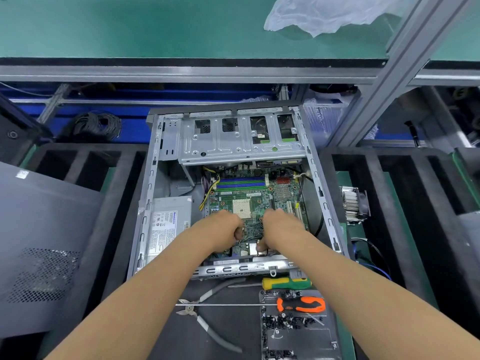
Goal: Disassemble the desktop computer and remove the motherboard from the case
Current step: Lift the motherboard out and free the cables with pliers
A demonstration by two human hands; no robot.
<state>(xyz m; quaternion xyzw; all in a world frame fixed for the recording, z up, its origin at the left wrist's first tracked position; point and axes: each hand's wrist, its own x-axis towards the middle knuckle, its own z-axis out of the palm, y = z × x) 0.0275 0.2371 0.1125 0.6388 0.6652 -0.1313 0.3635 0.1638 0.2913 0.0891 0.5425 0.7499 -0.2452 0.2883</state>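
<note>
An open desktop case [152, 183] lies flat in front of me with its side panel off. Inside sits the green motherboard [244, 193], with blue memory slots at the far end and a bare CPU socket in the middle. Both my hands reach into the case over the near half of the board. My left hand [223, 228] has its fingers curled down onto the board beside the socket. My right hand [279, 228] is curled too, its thumb pressing on a metal port block at the board's near edge. What the fingers hold is hidden.
A silver power supply [168, 224] fills the case's left side, a drive cage [233, 141] its far end. Near me lie cutters [202, 315], a yellow-green screwdriver [285, 283], an orange screwdriver [301, 304] and a tray of screws [298, 339]. The side panel [44, 242] lies left, a heatsink [353, 203] right.
</note>
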